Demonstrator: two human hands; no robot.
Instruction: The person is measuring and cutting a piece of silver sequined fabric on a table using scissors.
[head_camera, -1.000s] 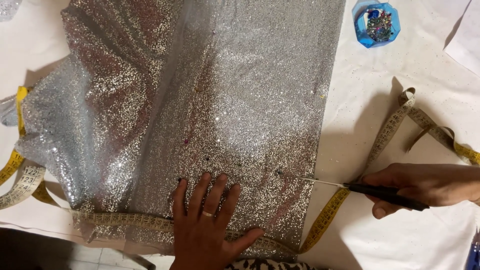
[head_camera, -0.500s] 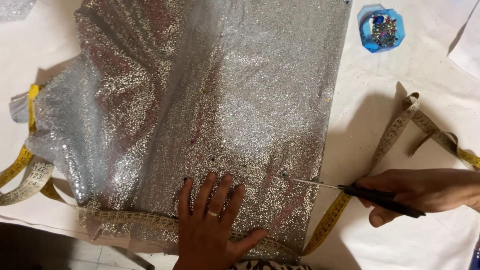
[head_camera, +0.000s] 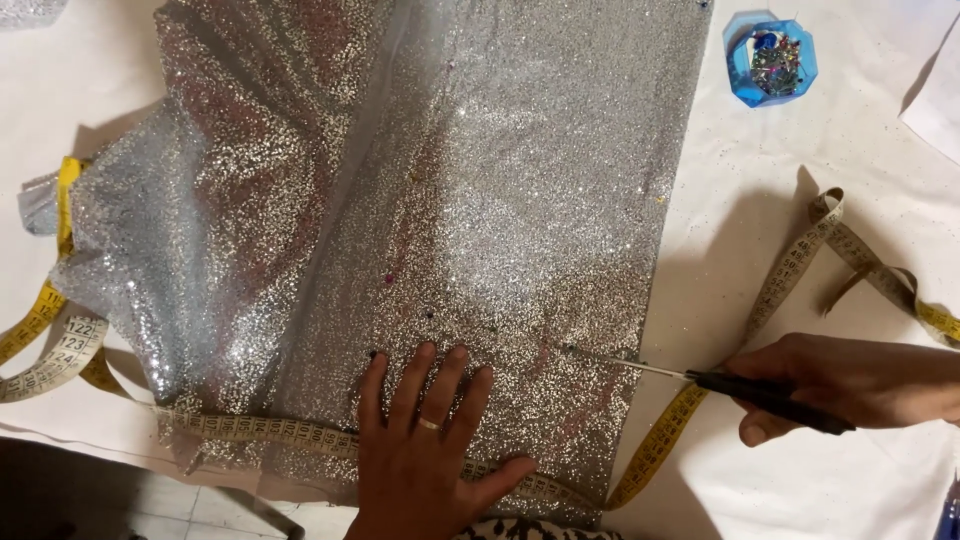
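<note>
in the head view, you are pressing your left hand (head_camera: 430, 450) flat on the silver glitter fabric (head_camera: 480, 220), fingers (head_camera: 440, 375) spread wide and gripping nothing, a ring showing on one of them. the fabric is lying across the white table (head_camera: 780, 200), covering its middle from the top edge down to the near edge, bunching and folding at its left side. coloured pin heads (head_camera: 388, 279) are sitting in the fabric just above your left hand.

your right hand (head_camera: 850, 385) is coming in from the right edge, fingers curled closed around the black handles of the scissors (head_camera: 720, 382). the thin blades are pointing left and reaching into the fabric's right edge, near your left fingertips but apart from them; how far the blades are parted you cannot tell.

a yellow measuring tape (head_camera: 790, 270) is looping over the table at the right, passing beneath the scissors, then running along the near edge of the fabric under your left palm and out to the left. a blue pin box (head_camera: 770, 58) is standing on the table at the upper right, well apart from both hands.
</note>
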